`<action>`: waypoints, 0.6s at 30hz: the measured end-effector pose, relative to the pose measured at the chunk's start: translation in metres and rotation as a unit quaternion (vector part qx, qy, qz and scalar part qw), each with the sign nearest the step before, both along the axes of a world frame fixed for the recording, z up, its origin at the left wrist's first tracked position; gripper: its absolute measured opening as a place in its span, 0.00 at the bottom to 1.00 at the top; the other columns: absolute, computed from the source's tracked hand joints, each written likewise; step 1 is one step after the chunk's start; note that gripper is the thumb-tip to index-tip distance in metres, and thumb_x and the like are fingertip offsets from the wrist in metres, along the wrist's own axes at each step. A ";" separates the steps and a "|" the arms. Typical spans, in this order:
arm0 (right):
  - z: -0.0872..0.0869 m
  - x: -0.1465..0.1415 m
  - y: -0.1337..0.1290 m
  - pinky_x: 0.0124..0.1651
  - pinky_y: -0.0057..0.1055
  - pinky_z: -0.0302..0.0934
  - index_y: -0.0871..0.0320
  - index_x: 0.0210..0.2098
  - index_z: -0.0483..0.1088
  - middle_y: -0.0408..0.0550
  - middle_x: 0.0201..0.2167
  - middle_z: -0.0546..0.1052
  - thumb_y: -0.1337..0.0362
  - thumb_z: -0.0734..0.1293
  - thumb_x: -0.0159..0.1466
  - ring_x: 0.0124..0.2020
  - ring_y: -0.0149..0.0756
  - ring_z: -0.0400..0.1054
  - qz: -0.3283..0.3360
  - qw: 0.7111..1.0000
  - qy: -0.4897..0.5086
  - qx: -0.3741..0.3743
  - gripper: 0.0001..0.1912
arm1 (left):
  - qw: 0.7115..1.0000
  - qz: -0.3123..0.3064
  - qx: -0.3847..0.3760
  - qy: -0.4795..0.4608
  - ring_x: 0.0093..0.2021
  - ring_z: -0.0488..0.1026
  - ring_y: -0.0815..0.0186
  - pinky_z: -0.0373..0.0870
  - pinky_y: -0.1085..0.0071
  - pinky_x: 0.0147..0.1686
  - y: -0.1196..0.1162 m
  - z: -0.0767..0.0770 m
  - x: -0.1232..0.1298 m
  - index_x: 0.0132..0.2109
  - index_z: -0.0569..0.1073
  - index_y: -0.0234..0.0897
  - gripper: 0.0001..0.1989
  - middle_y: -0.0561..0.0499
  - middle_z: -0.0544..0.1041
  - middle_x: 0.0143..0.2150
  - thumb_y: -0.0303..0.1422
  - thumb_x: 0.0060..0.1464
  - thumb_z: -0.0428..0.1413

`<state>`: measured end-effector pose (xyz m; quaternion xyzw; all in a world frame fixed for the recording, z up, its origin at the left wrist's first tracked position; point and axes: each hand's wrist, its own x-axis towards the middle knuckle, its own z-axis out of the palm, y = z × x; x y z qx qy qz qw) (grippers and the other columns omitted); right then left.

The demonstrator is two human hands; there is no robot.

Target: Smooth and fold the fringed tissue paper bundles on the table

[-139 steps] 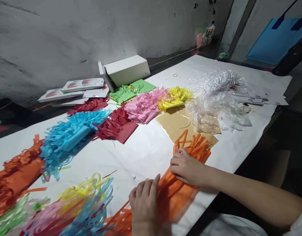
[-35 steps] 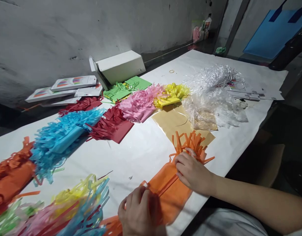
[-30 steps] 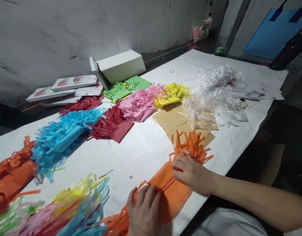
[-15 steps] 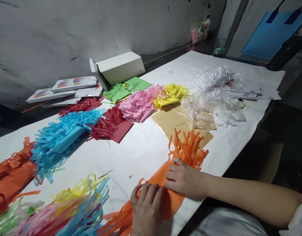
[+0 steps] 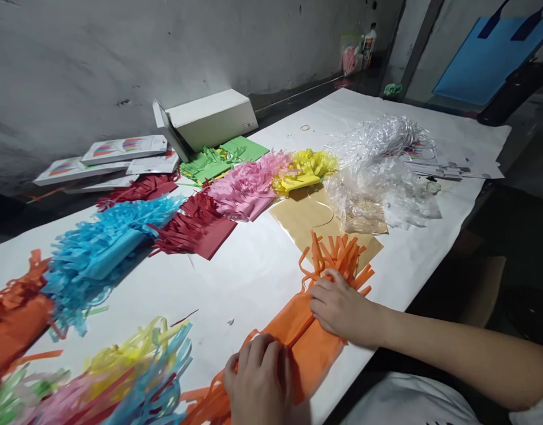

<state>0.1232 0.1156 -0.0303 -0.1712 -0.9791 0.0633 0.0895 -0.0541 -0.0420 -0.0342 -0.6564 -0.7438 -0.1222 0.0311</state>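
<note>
An orange tissue-paper piece [image 5: 313, 354] with fringed ends lies at the near edge of the white-covered table. Its upper fringe fans out over a brown sheet. My left hand [image 5: 258, 375] rests on its lower part, fingers curled round the paper near the lower fringe. Farther up, my right hand [image 5: 342, 307] grips the paper just below the upper fringe, fingers bent. A dark fold line runs across the orange paper between my two hands.
Blue [image 5: 116, 236], dark red [image 5: 200, 227], pink [image 5: 249, 186], yellow [image 5: 304, 171] and green fringed bundles cross the table [image 5: 236, 280]. Clear plastic strands [image 5: 382, 171] lie at the right, mixed strips [image 5: 134, 372] at the near left. A white box [image 5: 212, 118] stands by the wall.
My right hand has moved slightly right, and my left hand slightly left. The gap between them is wider, and more of the orange paper shows flat, with a fold line visible.
</note>
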 end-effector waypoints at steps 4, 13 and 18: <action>0.005 -0.011 -0.005 0.55 0.50 0.54 0.60 0.34 0.71 0.51 0.36 0.73 0.67 0.68 0.65 0.41 0.46 0.64 -0.061 0.998 -0.016 -0.023 0.03 | 0.995 0.056 -0.086 0.005 0.40 0.76 0.58 0.60 0.55 0.44 0.010 0.014 0.006 0.34 0.76 0.42 0.11 0.49 0.79 0.40 0.24 0.59 0.51; 0.008 -0.004 -0.005 0.62 0.49 0.49 0.58 0.32 0.71 0.46 0.35 0.73 0.75 0.62 0.68 0.42 0.41 0.63 0.104 0.994 0.028 0.012 0.10 | 0.994 -0.061 -0.027 0.083 0.39 0.73 0.55 0.56 0.45 0.55 0.020 0.011 0.024 0.27 0.76 0.39 0.15 0.49 0.79 0.32 0.15 0.47 0.51; 0.000 -0.011 -0.017 0.59 0.52 0.53 0.63 0.36 0.73 0.51 0.32 0.73 0.75 0.61 0.66 0.36 0.44 0.63 0.118 0.991 0.059 0.035 0.09 | 0.997 -0.062 -0.016 0.051 0.32 0.71 0.58 0.62 0.56 0.38 0.033 0.006 0.007 0.27 0.74 0.39 0.13 0.50 0.76 0.30 0.17 0.49 0.54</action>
